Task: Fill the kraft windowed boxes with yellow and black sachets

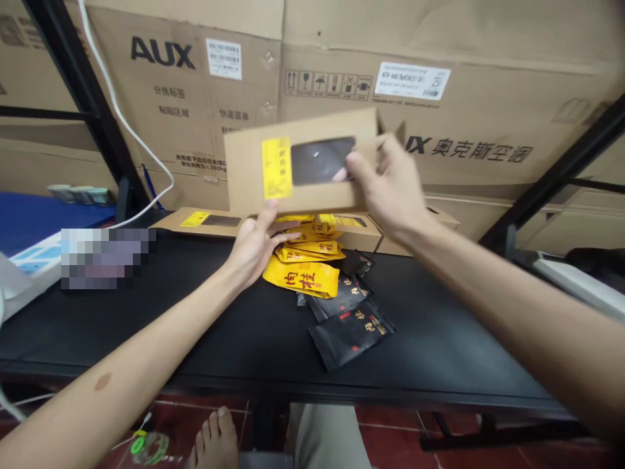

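Note:
A kraft cardboard box (303, 124) with a dark window and a yellow label is held tilted above the table. My right hand (393, 182) grips its right end by the open flaps, and a fingertip shows through the window. At the lower left edge, my left hand (254, 247) has its thumb against the front and its other fingers reaching underneath, partly hidden. Just beside those fingers lie several yellow packets (303, 277) with dark red lettering. Several black packets (351, 333) overlap in front of them.
Behind the held box, more kraft boxes (170, 220) lie along the back of the black table (195, 345). Large AUX cartons (332, 39) stand behind. A white cable (112, 98) hangs at left. On the floor is a bottle with a green cap (139, 445).

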Action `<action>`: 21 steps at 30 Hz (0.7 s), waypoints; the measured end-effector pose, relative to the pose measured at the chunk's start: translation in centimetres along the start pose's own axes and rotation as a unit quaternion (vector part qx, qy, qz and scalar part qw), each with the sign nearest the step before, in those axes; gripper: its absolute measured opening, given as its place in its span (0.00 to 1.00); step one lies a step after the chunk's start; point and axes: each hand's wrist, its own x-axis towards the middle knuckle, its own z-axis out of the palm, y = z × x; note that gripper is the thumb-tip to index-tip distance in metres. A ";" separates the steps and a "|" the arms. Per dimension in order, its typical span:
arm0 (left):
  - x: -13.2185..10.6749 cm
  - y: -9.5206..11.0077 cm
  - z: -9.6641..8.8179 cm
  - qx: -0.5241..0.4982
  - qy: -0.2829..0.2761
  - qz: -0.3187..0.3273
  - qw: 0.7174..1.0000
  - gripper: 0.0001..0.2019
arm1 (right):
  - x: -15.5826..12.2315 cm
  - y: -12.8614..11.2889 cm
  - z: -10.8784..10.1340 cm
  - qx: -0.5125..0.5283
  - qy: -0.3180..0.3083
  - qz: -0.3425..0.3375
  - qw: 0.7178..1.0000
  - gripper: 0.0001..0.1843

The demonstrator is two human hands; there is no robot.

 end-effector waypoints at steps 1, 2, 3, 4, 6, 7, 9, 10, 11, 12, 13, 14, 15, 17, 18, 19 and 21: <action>0.1 0.2 -0.2 -0.027 0.014 -0.004 1.000 0.25 | -0.8 0.8 1.1 0.020 -0.031 0.007 0.999 0.16; 0.2 0.4 -0.5 -0.044 0.035 -0.006 0.998 0.23 | -1.4 1.4 2.1 0.038 -0.046 0.011 0.998 0.19; 0.3 0.6 -0.9 -0.054 0.057 -0.008 0.997 0.21 | -1.9 1.9 2.8 0.050 -0.059 0.015 0.997 0.23; 0.4 0.6 -1.3 -0.061 0.075 -0.011 0.995 0.18 | -2.3 2.3 3.4 0.057 -0.066 0.019 0.996 0.28; 0.6 0.7 -1.9 -0.068 0.094 -0.014 0.993 0.15 | -2.9 2.6 3.9 0.057 -0.073 0.027 0.995 0.36; 0.8 0.8 -2.1 -0.069 0.095 -0.014 0.993 0.14 | -3.1 2.6 3.9 0.051 -0.079 0.030 0.995 0.39; 0.8 1.0 -2.3 -0.065 0.092 -0.012 0.993 0.13 | -3.4 2.6 3.7 0.044 -0.091 0.041 0.994 0.40; 0.8 1.1 -2.3 -0.057 0.089 -0.012 0.994 0.13 | -3.4 2.6 3.5 0.044 -0.096 0.052 0.993 0.40; 0.8 1.2 -2.3 -0.044 0.085 -0.013 0.995 0.13 | -3.5 2.6 3.4 0.045 -0.101 0.065 0.992 0.38; 0.7 1.3 -2.2 -0.025 0.081 -0.015 0.996 0.14 | -3.5 2.5 3.3 0.045 -0.102 0.081 0.990 0.37; 0.6 1.4 -2.1 -0.003 0.076 -0.015 0.997 0.15 | -3.5 2.5 3.2 0.045 -0.103 0.101 0.989 0.36; 0.5 1.5 -2.0 0.019 0.073 -0.013 0.997 0.16 | -3.5 2.5 3.1 0.046 -0.105 0.123 0.986 0.35; 0.5 1.5 -2.0 0.039 0.072 -0.011 0.997 0.17 | -3.4 2.6 3.1 0.050 -0.111 0.144 0.982 0.35; 0.7 1.4 -2.3 0.068 0.082 -0.001 0.994 0.17 | -3.3 2.7 2.9 0.068 -0.124 0.171 0.975 0.38; 1.0 1.4 -2.6 0.078 0.092 0.005 0.993 0.17 | -3.2 2.8 2.8 0.077 -0.126 0.172 0.974 0.39; 1.3 1.4 -3.1 0.090 0.106 0.012 0.990 0.17 | -3.1 2.9 2.6 0.081 -0.124 0.166 0.975 0.40; 2.2 1.6 -4.6 0.121 0.146 0.028 0.981 0.16 | -3.1 3.3 2.0 0.063 -0.098 0.139 0.983 0.40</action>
